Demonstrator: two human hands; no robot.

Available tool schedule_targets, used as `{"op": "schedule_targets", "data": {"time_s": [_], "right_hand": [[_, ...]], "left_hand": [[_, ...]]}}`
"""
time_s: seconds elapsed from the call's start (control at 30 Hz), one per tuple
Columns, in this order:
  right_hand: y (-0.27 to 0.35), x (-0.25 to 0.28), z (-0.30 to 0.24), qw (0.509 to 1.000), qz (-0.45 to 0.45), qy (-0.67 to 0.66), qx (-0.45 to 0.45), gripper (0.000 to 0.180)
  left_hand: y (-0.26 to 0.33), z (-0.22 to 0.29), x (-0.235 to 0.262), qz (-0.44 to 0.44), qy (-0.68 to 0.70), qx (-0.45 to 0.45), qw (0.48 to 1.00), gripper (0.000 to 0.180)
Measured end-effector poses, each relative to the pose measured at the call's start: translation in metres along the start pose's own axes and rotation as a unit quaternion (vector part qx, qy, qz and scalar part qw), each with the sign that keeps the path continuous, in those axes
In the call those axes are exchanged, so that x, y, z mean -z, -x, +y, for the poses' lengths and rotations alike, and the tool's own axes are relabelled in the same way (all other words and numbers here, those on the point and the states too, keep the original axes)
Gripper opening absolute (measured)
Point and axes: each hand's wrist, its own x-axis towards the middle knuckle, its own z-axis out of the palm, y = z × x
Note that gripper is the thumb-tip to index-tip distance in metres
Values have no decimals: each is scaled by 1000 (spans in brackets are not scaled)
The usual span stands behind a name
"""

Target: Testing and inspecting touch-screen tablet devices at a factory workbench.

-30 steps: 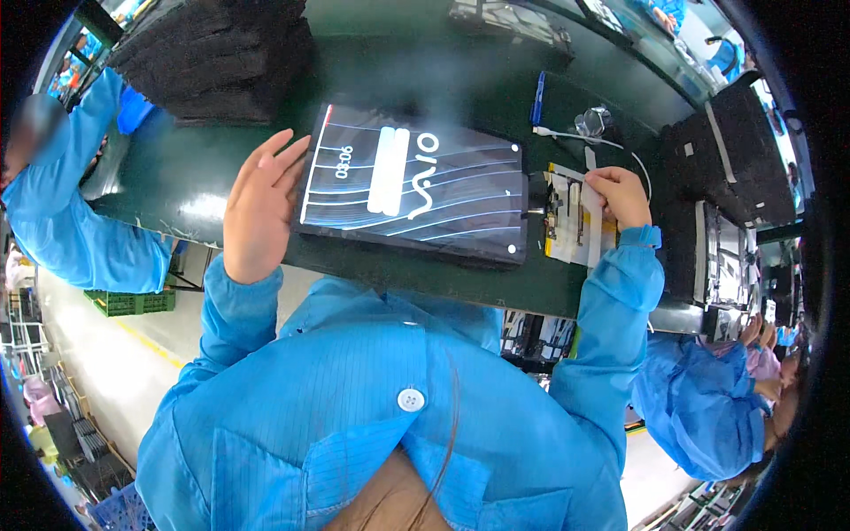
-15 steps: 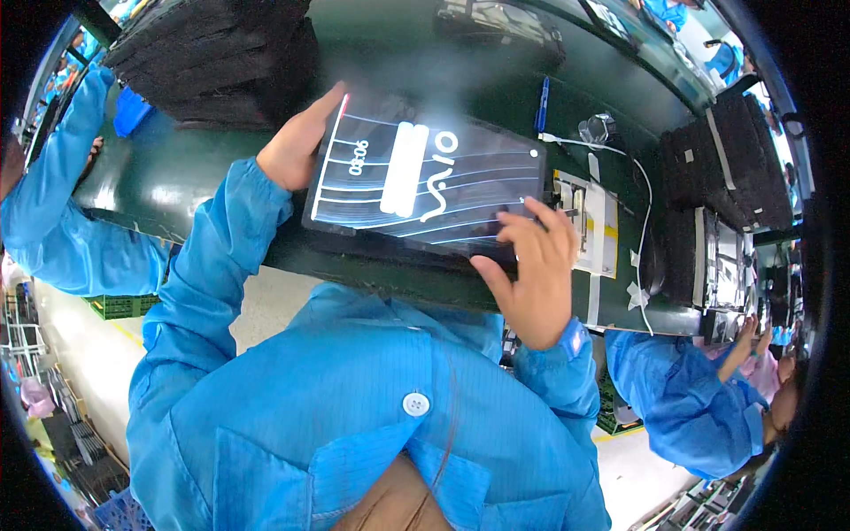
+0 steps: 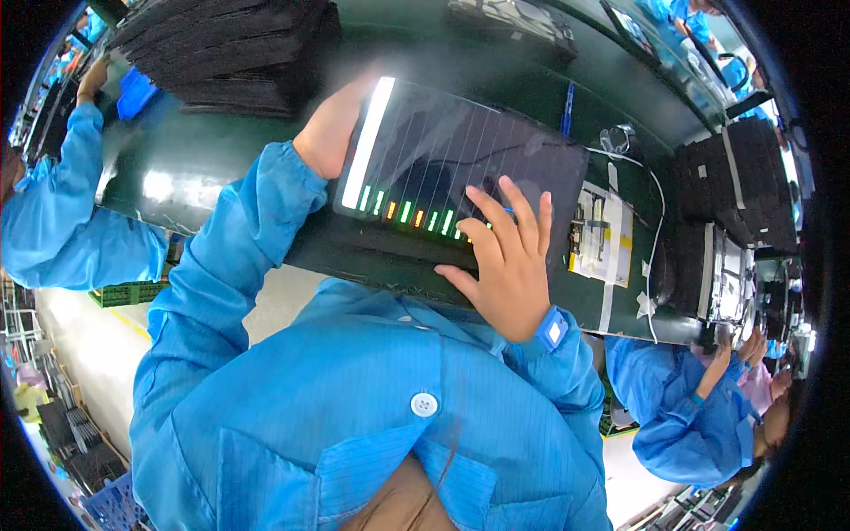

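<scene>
By the near edge of the bench, the right hand spreads out over the lower right of the black tablet; I cannot tell if it touches. Just right of the tablet sits a flat white and yellow part, with a white wire curving past it. Green bench top shows on the left side. The left hand grips the tablet's left end. Farther off are a blue pen and, toward the bench's far left corner, a big black pile.

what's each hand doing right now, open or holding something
Left hand: holding the tablet by its left edge.
Right hand: open, fingers spread over the tablet; contact can't be told.
</scene>
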Motion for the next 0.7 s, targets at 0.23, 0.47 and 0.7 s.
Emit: {"op": "schedule_targets", "data": {"time_s": [0.23,0.47,0.7], "right_hand": [[-4,1,4,999,45,-9,-23,43],[7,3,11,994,104,-2,-41,39],[22,4,18,988,137,-13,-73,33]], "left_hand": [[-7,0,2,40,-4,-27,999,31],[3,1,-14,11,0,-30,999,49],[-5,3,-2,59,-50,-47,996,49]]}}
